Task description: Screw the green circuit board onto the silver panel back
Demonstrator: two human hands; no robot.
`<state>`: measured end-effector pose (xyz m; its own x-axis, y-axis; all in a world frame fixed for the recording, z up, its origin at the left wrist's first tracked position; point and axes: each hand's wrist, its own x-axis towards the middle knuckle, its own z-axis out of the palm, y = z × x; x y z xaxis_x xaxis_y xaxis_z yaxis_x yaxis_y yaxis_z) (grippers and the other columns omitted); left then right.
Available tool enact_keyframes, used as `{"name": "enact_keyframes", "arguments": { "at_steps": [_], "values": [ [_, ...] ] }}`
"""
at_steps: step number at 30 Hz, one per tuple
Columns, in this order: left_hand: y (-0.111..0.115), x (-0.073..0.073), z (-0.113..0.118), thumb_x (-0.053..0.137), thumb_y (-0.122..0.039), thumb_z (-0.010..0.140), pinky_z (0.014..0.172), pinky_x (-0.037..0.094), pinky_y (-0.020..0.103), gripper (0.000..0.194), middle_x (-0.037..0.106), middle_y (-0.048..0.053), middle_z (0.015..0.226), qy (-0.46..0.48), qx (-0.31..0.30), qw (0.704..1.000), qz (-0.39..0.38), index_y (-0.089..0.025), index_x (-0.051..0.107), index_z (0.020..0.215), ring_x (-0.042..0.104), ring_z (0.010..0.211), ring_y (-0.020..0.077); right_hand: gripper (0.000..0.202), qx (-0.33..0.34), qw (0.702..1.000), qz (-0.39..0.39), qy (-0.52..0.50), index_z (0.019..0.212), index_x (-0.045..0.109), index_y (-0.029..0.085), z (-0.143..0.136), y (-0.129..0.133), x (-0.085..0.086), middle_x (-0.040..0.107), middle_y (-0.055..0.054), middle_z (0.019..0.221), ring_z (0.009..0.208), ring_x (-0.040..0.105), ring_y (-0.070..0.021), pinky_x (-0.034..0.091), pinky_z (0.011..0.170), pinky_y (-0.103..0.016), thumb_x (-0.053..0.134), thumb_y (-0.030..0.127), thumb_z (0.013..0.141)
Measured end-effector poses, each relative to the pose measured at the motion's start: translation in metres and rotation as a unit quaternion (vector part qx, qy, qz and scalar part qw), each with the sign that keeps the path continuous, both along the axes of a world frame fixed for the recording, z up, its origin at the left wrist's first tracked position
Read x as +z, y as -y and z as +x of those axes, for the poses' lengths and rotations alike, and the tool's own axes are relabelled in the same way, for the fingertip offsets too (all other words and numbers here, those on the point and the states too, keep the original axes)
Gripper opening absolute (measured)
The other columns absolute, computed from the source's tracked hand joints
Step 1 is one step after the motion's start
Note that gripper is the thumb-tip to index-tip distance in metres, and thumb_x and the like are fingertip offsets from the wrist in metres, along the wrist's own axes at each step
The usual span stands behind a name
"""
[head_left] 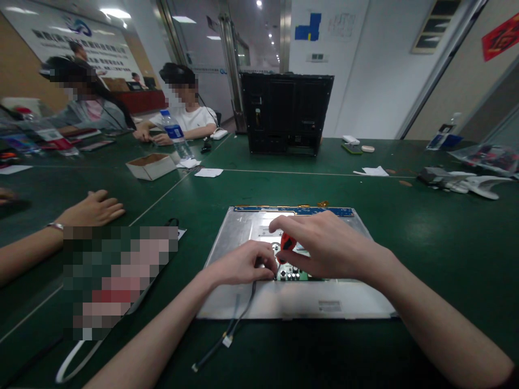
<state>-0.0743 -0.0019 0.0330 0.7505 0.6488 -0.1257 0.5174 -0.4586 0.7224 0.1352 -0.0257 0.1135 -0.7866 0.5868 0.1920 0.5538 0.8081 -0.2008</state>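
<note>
A silvery flat display panel (279, 302) lies on the green table, with a green circuit board (298, 273) at its middle and a narrow blue board (334, 212) along its far edge. My right hand (324, 243) holds a screwdriver with a red and black handle (287, 241) upright over the board. Close to the tool's lower end, my left hand (249, 262) rests on the panel with its fingers pinched together; what they hold, if anything, is hidden. From beneath the left fingers a dark cable (247, 308) runs over the near edge onto the table.
A black monitor housing (286, 113) stands at the back. Left are an open white box (152, 166), a water bottle (175, 134), a partly blurred-out bag (150, 289) and another person's hand (95, 209). Grey-white parts (462, 181) lie at right. Two people sit across the table.
</note>
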Motion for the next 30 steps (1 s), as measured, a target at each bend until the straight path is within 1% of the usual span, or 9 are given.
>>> {"name": "enact_keyframes", "arguments": {
  "at_steps": [5, 8, 10, 14, 19, 21, 24, 27, 30],
  "values": [
    [-0.0013, -0.0033, -0.0002, 0.063, -0.016, 0.076, 0.067, 0.041, 0.025, 0.005, 0.061, 0.0, 0.077, 0.006, -0.007, 1.0, -0.01, -0.016, 0.068, 0.076, 0.055, 0.072, 0.0149, 0.022, 0.009, 1.0, -0.006, 0.001, 0.108, 0.05, 0.017, 0.0018, 0.0005, 0.0033, 0.064, -0.004, 0.092, 0.07, 0.055, -0.0149, 0.03, 0.055, -0.026, 0.047, 0.031, 0.091],
    [-0.0013, -0.0035, -0.0002, 0.064, -0.016, 0.076, 0.065, 0.04, 0.025, 0.004, 0.06, 0.0, 0.076, 0.008, -0.01, 1.0, -0.011, -0.015, 0.068, 0.075, 0.054, 0.072, 0.0152, 0.023, 0.029, 0.999, -0.027, -0.005, 0.108, 0.049, 0.015, 0.0041, 0.0021, 0.0072, 0.062, -0.006, 0.094, 0.069, 0.052, -0.0139, 0.032, 0.056, -0.026, 0.05, 0.025, 0.087],
    [-0.0012, -0.0032, -0.0004, 0.064, -0.017, 0.077, 0.064, 0.04, 0.025, 0.005, 0.061, 0.001, 0.079, 0.007, -0.012, 1.0, -0.011, -0.015, 0.068, 0.076, 0.054, 0.073, 0.0153, 0.025, 0.028, 0.999, -0.032, -0.003, 0.109, 0.048, 0.014, 0.0046, 0.0023, 0.0081, 0.061, -0.006, 0.094, 0.068, 0.051, -0.0136, 0.032, 0.056, -0.026, 0.05, 0.022, 0.085],
    [-0.001, -0.0026, -0.0013, 0.063, -0.018, 0.078, 0.064, 0.041, 0.024, 0.007, 0.061, 0.001, 0.084, 0.005, -0.01, 1.0, -0.012, -0.016, 0.069, 0.081, 0.054, 0.074, 0.015, 0.027, 0.011, 1.0, -0.022, -0.004, 0.114, 0.048, 0.016, 0.0024, 0.0002, 0.0048, 0.064, -0.006, 0.095, 0.071, 0.055, -0.0145, 0.031, 0.055, -0.026, 0.048, 0.025, 0.088],
    [-0.0013, -0.0014, -0.001, 0.063, -0.021, 0.078, 0.065, 0.041, 0.025, 0.007, 0.06, 0.001, 0.08, -0.001, 0.0, 1.0, -0.018, -0.016, 0.067, 0.075, 0.054, 0.073, 0.0149, 0.023, 0.002, 1.0, 0.003, 0.002, 0.109, 0.05, 0.018, 0.0004, -0.0011, 0.0011, 0.065, -0.004, 0.091, 0.071, 0.056, -0.0153, 0.03, 0.054, -0.026, 0.05, 0.03, 0.09],
    [-0.0015, -0.0014, -0.0008, 0.064, -0.021, 0.078, 0.065, 0.041, 0.025, 0.008, 0.06, 0.0, 0.077, 0.0, -0.004, 1.0, -0.019, -0.016, 0.067, 0.072, 0.053, 0.072, 0.015, 0.023, 0.017, 1.0, -0.006, -0.003, 0.109, 0.05, 0.018, 0.0013, 0.0001, 0.0027, 0.064, -0.004, 0.092, 0.071, 0.055, -0.0147, 0.03, 0.055, -0.026, 0.051, 0.029, 0.089],
    [-0.0017, -0.0025, -0.0012, 0.064, -0.021, 0.078, 0.065, 0.041, 0.025, 0.006, 0.06, 0.0, 0.076, 0.0, -0.007, 1.0, -0.021, -0.017, 0.068, 0.076, 0.053, 0.072, 0.0151, 0.026, 0.036, 0.999, -0.023, -0.007, 0.11, 0.048, 0.016, 0.0028, 0.0025, 0.0061, 0.061, -0.005, 0.094, 0.07, 0.052, -0.0137, 0.032, 0.056, -0.026, 0.051, 0.024, 0.086],
    [-0.0017, -0.0037, -0.0022, 0.063, -0.02, 0.078, 0.065, 0.041, 0.025, 0.007, 0.061, 0.0, 0.077, -0.002, -0.005, 1.0, -0.02, -0.017, 0.069, 0.081, 0.054, 0.071, 0.0149, 0.025, 0.028, 0.999, -0.02, -0.004, 0.11, 0.048, 0.015, 0.0022, 0.0029, 0.0059, 0.061, -0.005, 0.094, 0.068, 0.052, -0.0135, 0.031, 0.054, -0.026, 0.05, 0.022, 0.086],
    [-0.0017, -0.0035, -0.0025, 0.063, -0.02, 0.078, 0.065, 0.042, 0.025, 0.007, 0.062, 0.001, 0.082, -0.002, -0.003, 1.0, -0.015, -0.016, 0.069, 0.08, 0.055, 0.073, 0.015, 0.023, 0.009, 1.0, 0.0, -0.004, 0.11, 0.049, 0.017, -0.0002, 0.0008, 0.0021, 0.063, -0.005, 0.095, 0.069, 0.054, -0.0144, 0.029, 0.053, -0.026, 0.048, 0.026, 0.089]
  ]
}}
